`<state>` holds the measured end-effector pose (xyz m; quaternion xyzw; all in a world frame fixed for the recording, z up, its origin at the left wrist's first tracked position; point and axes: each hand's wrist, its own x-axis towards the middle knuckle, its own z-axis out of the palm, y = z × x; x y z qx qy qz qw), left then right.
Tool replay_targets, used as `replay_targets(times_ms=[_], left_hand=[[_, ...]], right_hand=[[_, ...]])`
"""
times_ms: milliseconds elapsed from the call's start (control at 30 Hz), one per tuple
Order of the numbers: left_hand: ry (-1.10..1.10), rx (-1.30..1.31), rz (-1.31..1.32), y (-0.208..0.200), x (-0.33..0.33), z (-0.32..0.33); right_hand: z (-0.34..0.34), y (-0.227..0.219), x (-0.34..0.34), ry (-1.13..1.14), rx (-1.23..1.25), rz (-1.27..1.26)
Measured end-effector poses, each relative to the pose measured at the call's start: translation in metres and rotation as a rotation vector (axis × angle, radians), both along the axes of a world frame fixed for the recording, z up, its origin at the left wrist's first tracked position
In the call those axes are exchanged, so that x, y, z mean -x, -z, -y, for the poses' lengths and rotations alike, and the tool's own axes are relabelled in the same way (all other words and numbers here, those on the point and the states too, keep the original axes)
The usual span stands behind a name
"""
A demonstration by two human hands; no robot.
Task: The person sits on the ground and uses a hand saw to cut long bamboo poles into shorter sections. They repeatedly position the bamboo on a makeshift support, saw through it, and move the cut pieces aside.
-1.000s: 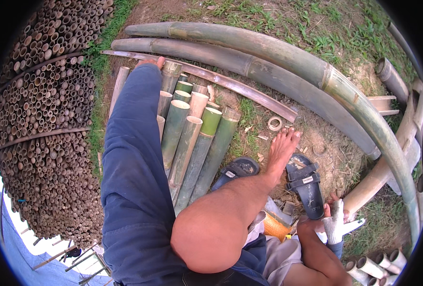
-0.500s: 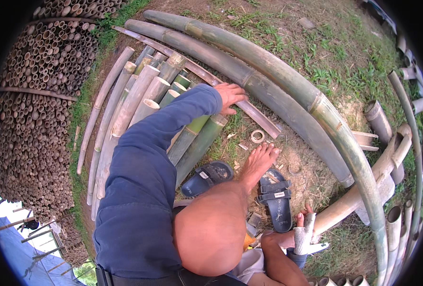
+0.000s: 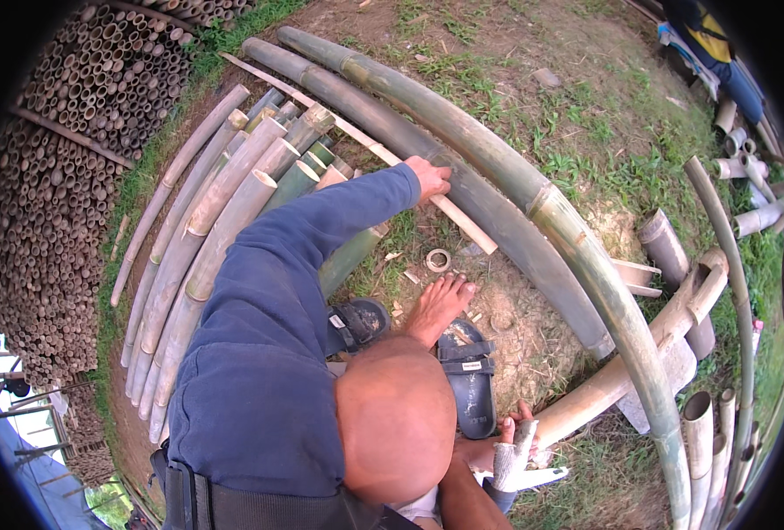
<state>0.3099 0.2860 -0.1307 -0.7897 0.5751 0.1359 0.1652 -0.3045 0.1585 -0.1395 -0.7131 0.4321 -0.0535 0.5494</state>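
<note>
My left hand [image 3: 429, 179], at the end of a blue sleeve, is closed on a long split bamboo strip [image 3: 461, 221]. The strip runs from the far left toward my bare foot, along the inner side of a thick bamboo pole [image 3: 498, 225]. My right hand [image 3: 514, 444], in a whitish glove that leaves fingertips bare, is low beside my leg, near a pale bamboo pole [image 3: 608, 384]. Its fingers look bent, and a pale, blade-like piece [image 3: 538, 479] juts out under it. What that hand grips is mostly hidden.
Cut bamboo poles [image 3: 224, 216] lie side by side at left, before a large bamboo stack [image 3: 43, 247]. A second thick green pole [image 3: 564, 216] curves around the right. Sandals [image 3: 467, 380] and a bamboo ring [image 3: 438, 260] lie near my foot. Another person's blue-clad leg [image 3: 738, 87] shows far right.
My left hand went from lying spread on the strip to closing around it. The strip has been turned, now showing a paler, narrower side. The whole view has shifted slightly.
</note>
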Motion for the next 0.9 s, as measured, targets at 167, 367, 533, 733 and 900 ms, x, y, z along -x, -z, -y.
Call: replay_targets(times_ms=[167, 367, 533, 733, 900], left_hand=[[-0.139, 0.096, -0.021, -0.038, -0.018, 0.014], [-0.472, 0.046, 0.316, -0.079, -0.103, -0.071], [-0.633, -0.331, 0.379, -0.051, -0.129, -0.137], [-0.550, -0.144, 0.485, -0.071, -0.093, -0.157], [-0.775, -0.444, 0.357, -0.093, -0.068, -0.144]], right_hand=[[-0.003, 0.014, 0.002, -0.119, 0.235, -0.091], [-0.010, 0.051, 0.009, 0.131, 0.145, -0.087], [0.009, 0.034, 0.008, 0.017, -0.123, 0.009], [0.006, 0.015, -0.003, 0.049, -0.017, -0.035], [0.010, 0.023, -0.003, 0.065, -0.119, 0.006]])
